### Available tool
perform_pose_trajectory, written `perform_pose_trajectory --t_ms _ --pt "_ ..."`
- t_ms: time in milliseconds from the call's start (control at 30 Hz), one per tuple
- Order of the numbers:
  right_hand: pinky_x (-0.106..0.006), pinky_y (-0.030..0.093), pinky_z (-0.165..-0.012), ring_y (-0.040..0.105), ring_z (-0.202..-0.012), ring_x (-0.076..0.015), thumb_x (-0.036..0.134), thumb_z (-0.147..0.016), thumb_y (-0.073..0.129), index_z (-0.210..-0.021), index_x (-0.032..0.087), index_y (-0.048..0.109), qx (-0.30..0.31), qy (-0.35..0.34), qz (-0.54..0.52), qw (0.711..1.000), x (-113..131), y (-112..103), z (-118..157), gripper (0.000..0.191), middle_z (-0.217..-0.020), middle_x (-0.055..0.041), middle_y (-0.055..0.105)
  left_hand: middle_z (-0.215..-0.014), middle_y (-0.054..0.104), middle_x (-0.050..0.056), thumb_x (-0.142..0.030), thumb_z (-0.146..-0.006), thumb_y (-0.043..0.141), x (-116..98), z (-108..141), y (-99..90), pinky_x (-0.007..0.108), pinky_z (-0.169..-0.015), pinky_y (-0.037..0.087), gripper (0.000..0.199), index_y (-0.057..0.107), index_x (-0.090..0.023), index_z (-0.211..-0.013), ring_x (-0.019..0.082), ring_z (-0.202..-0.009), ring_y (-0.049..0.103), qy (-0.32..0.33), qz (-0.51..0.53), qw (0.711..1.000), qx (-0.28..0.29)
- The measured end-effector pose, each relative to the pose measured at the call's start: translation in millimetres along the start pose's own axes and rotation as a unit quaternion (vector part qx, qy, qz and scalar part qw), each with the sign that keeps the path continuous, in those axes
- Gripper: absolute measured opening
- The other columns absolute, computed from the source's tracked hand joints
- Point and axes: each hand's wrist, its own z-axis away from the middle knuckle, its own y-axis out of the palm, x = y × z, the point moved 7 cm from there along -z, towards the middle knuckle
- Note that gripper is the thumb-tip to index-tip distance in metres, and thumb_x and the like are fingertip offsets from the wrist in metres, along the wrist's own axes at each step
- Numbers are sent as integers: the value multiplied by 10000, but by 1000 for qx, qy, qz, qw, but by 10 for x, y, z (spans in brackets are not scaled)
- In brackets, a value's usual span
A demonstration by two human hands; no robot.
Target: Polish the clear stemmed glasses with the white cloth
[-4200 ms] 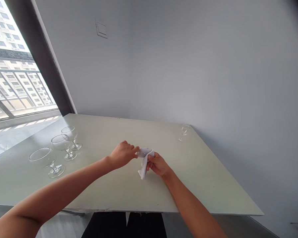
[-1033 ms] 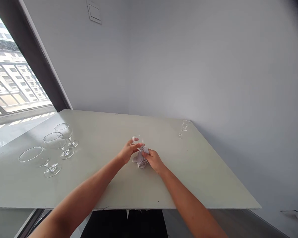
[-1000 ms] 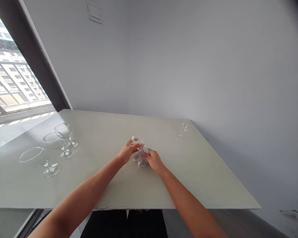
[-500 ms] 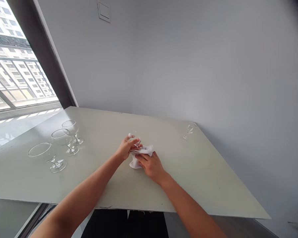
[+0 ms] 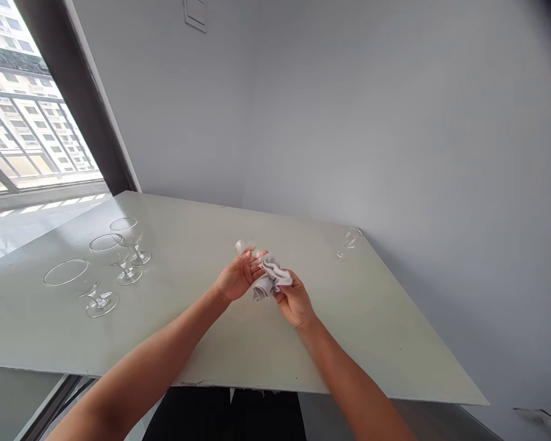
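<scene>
Cradling a drinking glass [image 5: 241, 246] in my left hand [image 5: 237, 277], cloth [image 5: 273, 271] bunched in my right hand [image 5: 296, 300]; a slack grip could drop it!

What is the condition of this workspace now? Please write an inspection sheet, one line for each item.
Surface: pale table, front edge rough in places.
Job's things: held glass and cloth close together, contact unclear; three stemmed glasses at left; another glass near the far right corner.
Clutter: nothing seen.
Hands: left hand around the held glass; right hand gripping the cloth.
Cables: nothing seen.
Surroundings: grey walls, switch plate, window at left.
</scene>
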Motion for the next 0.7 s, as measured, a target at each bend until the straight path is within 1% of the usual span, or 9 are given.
perform_pose_trajectory --t_ms 100,200,300,400,433,500,600,633,700 --pt "-266 473 -620 543 -671 -130 334 -693 673 -824 228 597 -31 53 -107 992 -154 -32 -37 185 -791 7 605 -1160 548 40 -366 -799 553 -38 41 76 362 -937 422 348 393 -267 -1092 164 -1043 566 72 -17 997 -21" --pt "-244 448 -499 499 -503 -105 317 -763 592 -752 206 561 -55 120 -137 982 -317 -18 -21 116 -631 26 566 -1196 513 60 -351 -733 643 -106 104 161 402 -911 432 542 315 -294 -1160 206 -1042 570 130 -91 987 -34" --pt "-225 361 -381 420 -374 -92 359 -787 536 -642 197 507 -32 191 -104 975 -460 66 45 220 -475 39 487 -1193 500 65 -330 -664 712 -189 147 203 406 -886 443 659 292 -308 -1172 228 -1039 569 177 -150 972 -35" --pt "-231 299 -339 434 -352 -114 468 -805 464 -661 193 526 32 235 33 971 -517 136 135 316 -452 26 481 -1200 484 63 -319 -659 715 -310 167 157 398 -895 437 647 310 -311 -1164 231 -1070 549 226 -200 952 -56" --pt "-240 314 -355 462 -375 -124 500 -810 444 -701 191 555 51 223 108 968 -486 134 148 346 -491 13 510 -1201 482 63 -316 -664 710 -349 169 131 395 -897 435 638 314 -310 -1165 229 -1072 548 236 -216 945 -67" --pt "-268 381 -446 526 -478 -139 532 -811 439 -786 198 610 53 126 281 950 -297 93 120 376 -656 -23 581 -1202 482 68 -312 -679 696 -407 171 88 392 -903 431 622 318 -303 -1173 224 -1066 551 248 -245 933 -84" --pt "-293 410 -613 541 -621 -141 483 -815 479 -918 241 643 -31 -91 482 871 155 54 72 310 -913 -51 574 -1206 487 75 -300 -701 676 -417 181 93 399 -923 414 606 318 -293 -1189 221 -1065 552 257 -293 917 -85" --pt "-294 401 -634 533 -637 -144 466 -818 486 -975 256 634 -48 -138 517 843 257 69 62 301 -927 -53 564 -1208 487 75 -292 -710 669 -396 188 115 402 -931 406 600 315 -293 -1194 219 -1067 551 260 -307 912 -77" --pt "-291 378 -629 520 -641 -157 439 -822 494 -1046 270 608 -39 -183 569 801 334 138 6 303 -857 -49 568 -1213 486 77 -280 -730 652 -319 199 180 404 -941 395 593 300 -295 -1207 215 -1074 548 262 -325 907 -50"
